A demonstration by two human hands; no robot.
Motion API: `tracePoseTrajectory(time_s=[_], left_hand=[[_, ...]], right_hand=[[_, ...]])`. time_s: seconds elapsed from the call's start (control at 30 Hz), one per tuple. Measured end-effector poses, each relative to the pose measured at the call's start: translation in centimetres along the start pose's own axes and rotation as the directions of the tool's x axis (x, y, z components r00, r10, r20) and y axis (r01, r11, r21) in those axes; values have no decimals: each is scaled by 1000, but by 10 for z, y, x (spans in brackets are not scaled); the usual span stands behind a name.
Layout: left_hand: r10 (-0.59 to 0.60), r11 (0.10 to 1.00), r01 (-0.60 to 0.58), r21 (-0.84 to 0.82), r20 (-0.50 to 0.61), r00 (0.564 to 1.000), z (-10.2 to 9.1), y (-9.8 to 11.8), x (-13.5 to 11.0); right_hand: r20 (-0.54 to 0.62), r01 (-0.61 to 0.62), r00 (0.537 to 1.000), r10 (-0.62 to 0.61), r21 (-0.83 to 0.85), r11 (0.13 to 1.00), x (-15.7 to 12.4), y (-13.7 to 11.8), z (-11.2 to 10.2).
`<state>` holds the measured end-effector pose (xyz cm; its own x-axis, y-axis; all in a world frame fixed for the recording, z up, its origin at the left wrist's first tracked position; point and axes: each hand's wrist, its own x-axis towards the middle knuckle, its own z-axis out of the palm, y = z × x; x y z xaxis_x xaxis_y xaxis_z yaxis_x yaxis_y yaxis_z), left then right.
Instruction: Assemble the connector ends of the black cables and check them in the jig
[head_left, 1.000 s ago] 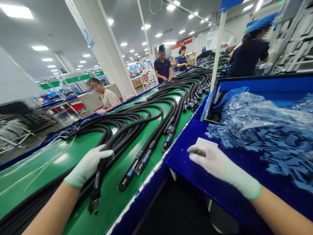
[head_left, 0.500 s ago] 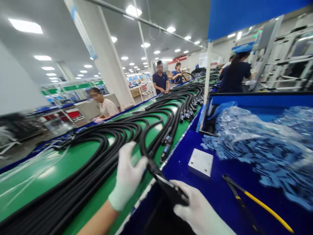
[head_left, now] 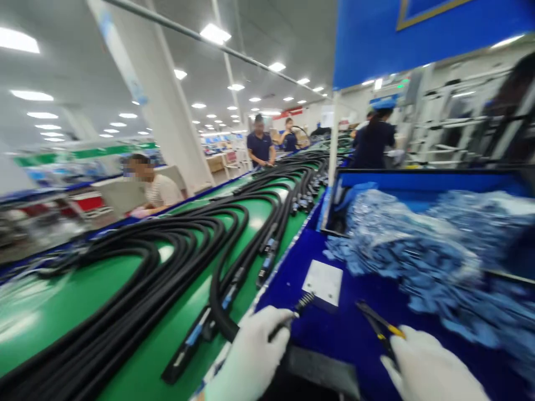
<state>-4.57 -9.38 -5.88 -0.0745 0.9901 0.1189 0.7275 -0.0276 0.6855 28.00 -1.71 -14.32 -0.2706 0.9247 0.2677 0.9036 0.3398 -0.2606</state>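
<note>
Head view: left grip (head_left: 251, 356) closed round a black cable (head_left: 221, 317); its spring-tipped end juts over the blue desk (head_left: 284, 301);
right grip (head_left: 430, 367) partly curled at yellow-handled cutters (head_left: 379, 328), hold unclear; the cable trails back to the green belt (head_left: 62, 301).

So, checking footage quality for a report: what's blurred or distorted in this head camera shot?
In the head view, the left glove and right glove are soft with motion blur, as are the bagged blue pieces; the wide lens leans the white pillar; the ceiling lights glare brightly.
</note>
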Motion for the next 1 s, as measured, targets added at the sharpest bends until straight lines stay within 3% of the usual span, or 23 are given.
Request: tracePoseTrajectory(time_s=[0.07, 0.1, 0.17, 0.23, 0.33, 0.4, 0.6, 0.7, 0.87, 1.0], left_hand=[[-117, 979, 127, -161, 68, 991, -1, 12, 16], [-148, 956, 170, -238, 107, 983, -1, 16, 24], [-179, 912, 229, -340, 171, 969, -2, 26, 36], [-205, 890, 259, -374, 178, 962, -5, 38, 43], [-216, 879, 269, -393, 174, 961, -13, 55, 45], [-210, 862, 278, -425, 200, 957, -16, 64, 45], [-238, 830, 332, -449, 253, 938, -14, 72, 46], [-213, 838, 313, -448, 259, 942, -14, 73, 46], [-212, 855, 312, -414, 271, 939, -12, 70, 45], [-187, 845, 309, -437, 300, 935, 0, 59, 54]], right_hand=[[66, -82, 994, 89, -104, 991, 0, -6, -12], [93, -129, 986, 136, -74, 989, 3, -12, -19], [178, -226, 961, 210, 79, 971, 11, -25, -35], [249, -257, 951, 184, 304, 917, 15, -41, -52], [230, -114, 972, -41, 619, 777, 14, -65, -71], [172, -2, 969, -180, 728, 685, 13, -78, -78], [-6, 262, 917, -398, 762, 592, 27, -96, -82], [15, 308, 887, -462, 727, 614, 38, -99, -81], [163, 159, 936, -313, 598, 786, 42, -91, -45], [181, 146, 943, -280, 530, 835, 39, -83, -18]])
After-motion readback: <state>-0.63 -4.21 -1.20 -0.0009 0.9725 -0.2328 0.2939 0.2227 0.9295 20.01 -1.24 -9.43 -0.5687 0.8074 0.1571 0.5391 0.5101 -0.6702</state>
